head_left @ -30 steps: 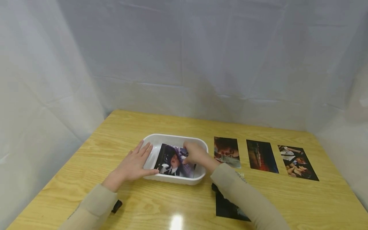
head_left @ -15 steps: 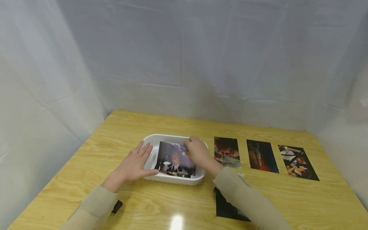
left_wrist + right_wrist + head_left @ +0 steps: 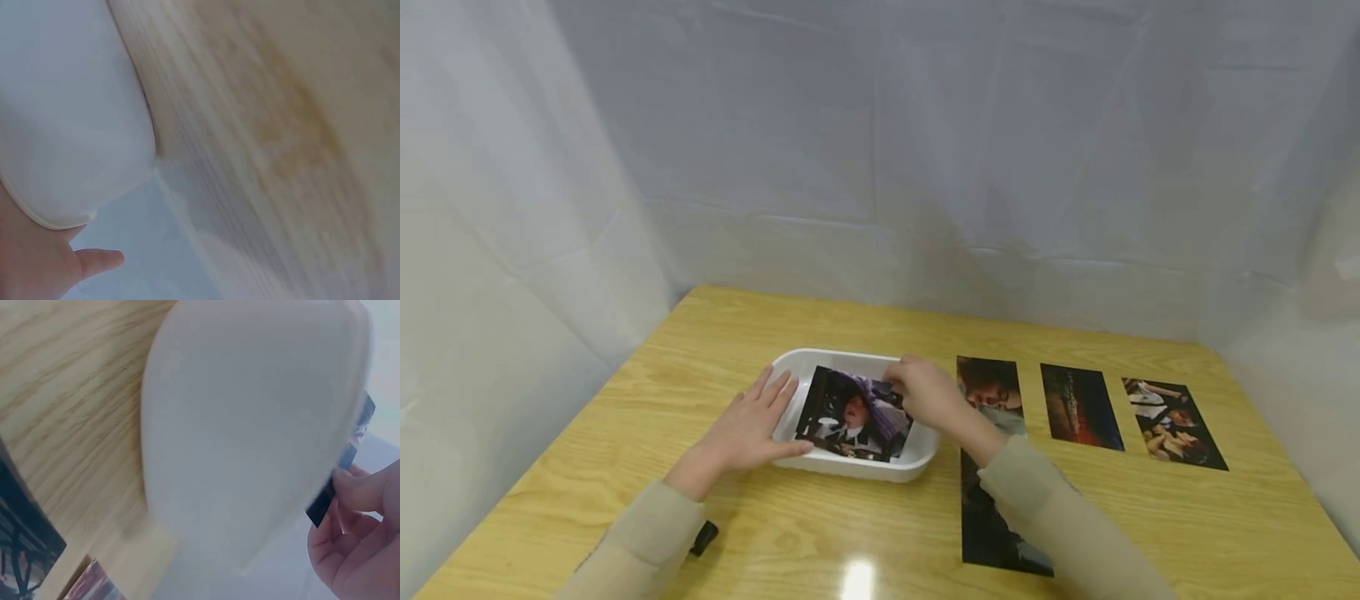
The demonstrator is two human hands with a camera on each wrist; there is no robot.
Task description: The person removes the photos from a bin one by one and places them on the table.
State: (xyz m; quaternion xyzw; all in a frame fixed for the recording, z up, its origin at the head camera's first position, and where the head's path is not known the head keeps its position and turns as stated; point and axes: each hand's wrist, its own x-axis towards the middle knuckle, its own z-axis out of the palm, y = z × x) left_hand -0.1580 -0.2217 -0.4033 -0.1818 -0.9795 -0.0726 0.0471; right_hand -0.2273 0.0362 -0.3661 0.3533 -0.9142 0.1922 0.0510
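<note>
A photo (image 3: pixel 850 417) with a purple area and a figure in dark clothes is over the inside of a white tray (image 3: pixel 857 472). My right hand (image 3: pixel 927 398) pinches its right edge between thumb and curled fingers. In the right wrist view, the dark corner of the photo (image 3: pixel 322 505) shows above the tray's rim beside the thumb. My left hand (image 3: pixel 745 432) rests on the tray's left end with fingers spread, the thumb along the near rim. The left wrist view shows the tray's outer wall (image 3: pixel 69 119) and part of that hand.
To the right lie a photo of a face (image 3: pixel 988 385), a dark red-and-blue photo (image 3: pixel 1081 407) and a photo with leaf-like shapes (image 3: pixel 1176 425). A dark photo (image 3: pixel 985 525) is partly under the right forearm. A small black object (image 3: pixel 703 538) sits by the left sleeve.
My right hand has drawn back to the right with the photo, which has lifted and tilted along the tray. The left hand has stayed in place.
</note>
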